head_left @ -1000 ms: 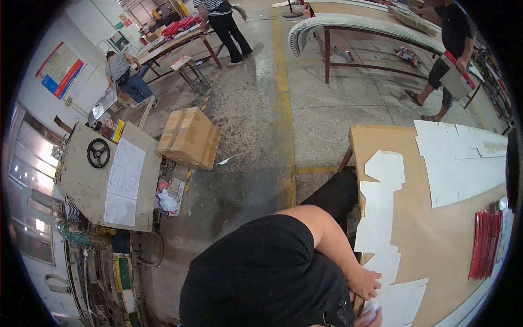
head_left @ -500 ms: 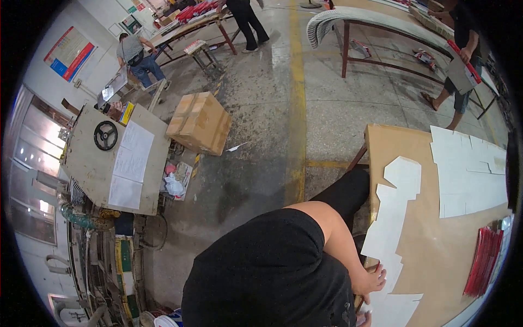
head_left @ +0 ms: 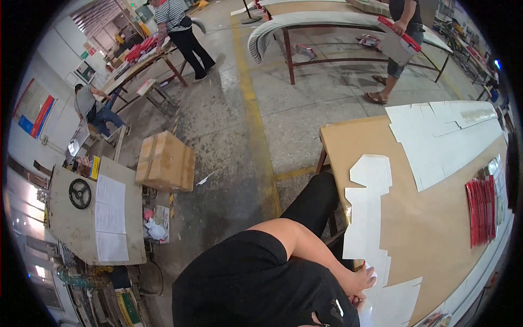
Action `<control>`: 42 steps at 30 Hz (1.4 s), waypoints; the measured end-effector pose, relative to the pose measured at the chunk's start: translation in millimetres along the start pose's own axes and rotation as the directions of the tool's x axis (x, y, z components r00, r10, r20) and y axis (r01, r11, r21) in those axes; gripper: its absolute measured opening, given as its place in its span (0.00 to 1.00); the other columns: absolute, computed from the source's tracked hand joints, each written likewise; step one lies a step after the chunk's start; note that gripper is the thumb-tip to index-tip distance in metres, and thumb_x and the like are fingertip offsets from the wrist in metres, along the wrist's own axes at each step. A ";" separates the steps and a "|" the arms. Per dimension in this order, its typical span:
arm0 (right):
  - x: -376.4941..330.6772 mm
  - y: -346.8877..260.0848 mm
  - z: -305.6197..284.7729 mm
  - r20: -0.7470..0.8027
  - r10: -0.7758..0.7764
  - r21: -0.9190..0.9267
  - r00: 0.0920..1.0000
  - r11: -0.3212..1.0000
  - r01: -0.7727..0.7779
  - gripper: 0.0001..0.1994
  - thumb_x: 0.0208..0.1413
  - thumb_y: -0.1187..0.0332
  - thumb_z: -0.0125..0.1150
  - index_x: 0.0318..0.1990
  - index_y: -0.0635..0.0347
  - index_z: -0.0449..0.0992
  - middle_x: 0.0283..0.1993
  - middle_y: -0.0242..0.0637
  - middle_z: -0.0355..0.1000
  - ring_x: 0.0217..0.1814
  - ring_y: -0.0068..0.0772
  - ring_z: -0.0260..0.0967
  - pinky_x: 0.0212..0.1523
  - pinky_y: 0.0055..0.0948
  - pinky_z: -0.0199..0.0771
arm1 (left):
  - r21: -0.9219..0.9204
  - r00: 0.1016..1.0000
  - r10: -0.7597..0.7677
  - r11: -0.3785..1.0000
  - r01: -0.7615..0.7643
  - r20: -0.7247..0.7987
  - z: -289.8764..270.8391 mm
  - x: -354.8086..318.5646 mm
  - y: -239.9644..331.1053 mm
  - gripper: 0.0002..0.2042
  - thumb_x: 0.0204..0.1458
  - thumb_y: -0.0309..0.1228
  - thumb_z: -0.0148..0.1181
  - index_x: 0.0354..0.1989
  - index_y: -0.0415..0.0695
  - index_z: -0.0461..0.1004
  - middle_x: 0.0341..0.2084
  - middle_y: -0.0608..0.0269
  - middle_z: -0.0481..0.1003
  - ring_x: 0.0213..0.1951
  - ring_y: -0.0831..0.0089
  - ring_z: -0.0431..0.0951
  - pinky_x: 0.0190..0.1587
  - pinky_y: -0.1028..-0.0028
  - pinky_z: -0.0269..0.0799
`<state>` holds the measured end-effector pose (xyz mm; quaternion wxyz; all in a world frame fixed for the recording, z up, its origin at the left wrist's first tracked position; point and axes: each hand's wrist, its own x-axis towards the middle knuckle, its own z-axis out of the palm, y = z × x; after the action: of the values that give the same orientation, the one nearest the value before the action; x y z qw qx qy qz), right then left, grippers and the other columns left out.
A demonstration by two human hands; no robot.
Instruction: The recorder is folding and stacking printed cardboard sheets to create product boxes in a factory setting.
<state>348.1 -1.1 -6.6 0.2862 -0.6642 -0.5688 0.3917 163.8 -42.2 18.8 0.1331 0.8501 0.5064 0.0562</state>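
My left hand (head_left: 360, 281) is at the left edge of the table, over the lower part of a long white die-cut cardboard piece (head_left: 364, 218). Its fingers are bent and drawn together. A small red tip shows just above them, but what they hold is hidden. Below it, partly covered by the left hand, a few fingers show that seem to be my right hand (head_left: 357, 300); their grip cannot be made out. The cardboard piece lies flat, with notched edges and a wider section at the near end.
The brown-topped table (head_left: 419, 229) also bears a large white cardboard sheet (head_left: 447, 141) and a stack of red strips (head_left: 480, 212). On the floor to the left stands a carton (head_left: 165, 162), near a machine with a black handwheel (head_left: 80, 193). Co-workers stand at farther tables.
The view has turned to the right, so the room sits farther left. The lower hand has come closer to my left hand. A co-worker at the right still holds a grey-and-red piece.
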 end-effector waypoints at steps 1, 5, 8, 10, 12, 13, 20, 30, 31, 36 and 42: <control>-2.6 -5.1 6.2 0.011 0.037 0.016 0.999 0.999 -0.037 0.20 0.64 0.58 0.53 0.45 0.71 0.74 0.41 0.45 0.74 0.37 0.38 0.73 0.38 0.38 0.74 | 0.012 0.994 -0.002 1.000 0.004 -0.108 13.4 0.3 -2.0 0.21 0.53 0.50 0.52 0.58 0.74 0.69 0.65 0.32 0.54 0.60 0.18 0.55 0.47 0.27 0.64; -6.8 -16.6 9.5 0.027 0.193 0.057 0.981 0.979 -0.195 0.21 0.64 0.56 0.53 0.45 0.72 0.74 0.40 0.44 0.75 0.36 0.38 0.73 0.36 0.38 0.74 | 0.082 0.992 0.084 0.994 -0.076 -0.090 1.4 -3.5 -6.3 0.24 0.50 0.48 0.56 0.58 0.70 0.69 0.63 0.35 0.57 0.58 0.20 0.58 0.42 0.29 0.67; -21.4 -14.5 -6.2 0.009 0.331 0.091 0.944 0.940 -0.330 0.22 0.64 0.55 0.53 0.44 0.73 0.73 0.40 0.43 0.75 0.35 0.37 0.73 0.35 0.39 0.74 | -0.118 0.989 0.063 0.990 -0.079 -0.134 -16.9 -17.2 -13.1 0.31 0.46 0.42 0.62 0.62 0.50 0.65 0.60 0.44 0.63 0.61 0.31 0.60 0.49 0.42 0.69; -30.3 -8.1 -9.5 -0.140 0.155 -0.061 0.978 0.984 -0.165 0.20 0.62 0.56 0.55 0.42 0.71 0.73 0.38 0.46 0.73 0.35 0.46 0.71 0.36 0.43 0.73 | -0.107 0.979 0.145 0.981 -0.162 -0.144 -7.2 -17.3 -29.6 0.34 0.43 0.42 0.65 0.61 0.43 0.65 0.60 0.46 0.63 0.63 0.37 0.60 0.52 0.46 0.68; -19.7 -4.1 -2.4 -0.196 -0.413 -0.459 0.889 0.840 0.289 0.19 0.60 0.58 0.56 0.44 0.71 0.73 0.42 0.51 0.71 0.44 0.54 0.69 0.46 0.47 0.69 | -0.095 0.968 0.206 0.971 -0.221 -0.144 -2.8 -14.8 -33.1 0.38 0.39 0.42 0.67 0.60 0.37 0.64 0.59 0.47 0.64 0.64 0.42 0.59 0.54 0.51 0.68; -11.7 -13.9 0.6 -0.120 -0.689 -0.638 0.715 0.605 0.476 0.20 0.60 0.60 0.56 0.47 0.72 0.73 0.48 0.53 0.72 0.53 0.52 0.68 0.55 0.47 0.67 | -0.011 0.962 0.250 0.968 -0.252 -0.111 -5.5 -8.7 -31.7 0.38 0.38 0.42 0.68 0.59 0.36 0.65 0.59 0.47 0.64 0.64 0.44 0.59 0.55 0.53 0.67; 4.5 -93.5 13.1 0.510 -0.495 -0.590 0.704 0.394 0.704 0.27 0.53 0.66 0.61 0.62 0.53 0.68 0.56 0.48 0.64 0.56 0.54 0.63 0.55 0.47 0.67 | -0.093 0.969 0.003 0.995 0.020 0.247 -99.2 -35.8 -16.5 0.21 0.42 0.49 0.69 0.31 0.40 0.82 0.34 0.51 0.79 0.42 0.57 0.77 0.47 0.58 0.68; 16.0 -106.5 55.0 0.734 -0.298 -0.533 0.610 0.304 0.790 0.35 0.60 0.50 0.50 0.74 0.46 0.51 0.79 0.39 0.40 0.80 0.53 0.30 0.71 0.69 0.25 | 0.163 0.928 -0.304 0.926 0.341 -0.213 -13.3 -104.1 -136.6 0.49 0.37 0.56 0.70 0.66 0.41 0.60 0.67 0.38 0.54 0.69 0.46 0.53 0.68 0.46 0.46; 14.1 -104.1 52.4 0.727 -0.284 -0.544 0.626 0.319 0.776 0.33 0.61 0.53 0.49 0.73 0.45 0.53 0.79 0.38 0.41 0.80 0.54 0.31 0.71 0.68 0.26 | 0.206 0.913 -0.155 0.947 0.246 -0.378 2.9 -105.7 -141.0 0.46 0.37 0.57 0.68 0.64 0.42 0.64 0.66 0.38 0.57 0.68 0.46 0.56 0.68 0.46 0.48; 10.0 -97.3 36.0 0.715 -0.338 -0.526 0.612 0.316 0.790 0.31 0.62 0.56 0.48 0.73 0.47 0.55 0.77 0.40 0.45 0.79 0.56 0.34 0.72 0.65 0.26 | 0.400 0.940 0.003 0.906 0.142 -0.341 -23.3 -93.9 -125.9 0.23 0.49 0.47 0.59 0.47 0.43 0.75 0.49 0.45 0.71 0.52 0.50 0.73 0.63 0.45 0.54; 39.7 -34.6 3.4 0.646 -0.559 -0.447 0.520 0.276 0.851 0.29 0.61 0.57 0.49 0.70 0.54 0.59 0.75 0.51 0.47 0.78 0.60 0.40 0.72 0.62 0.32 | 0.194 0.977 -0.030 0.981 -0.012 0.211 -74.0 -45.9 -127.7 0.09 0.48 0.37 0.59 0.36 0.55 0.81 0.38 0.60 0.77 0.38 0.55 0.80 0.60 0.37 0.56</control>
<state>328.6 44.2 12.4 0.0326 -0.2988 -0.9510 0.0721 16.6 -12.2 55.3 0.1035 0.8578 0.4962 -0.0854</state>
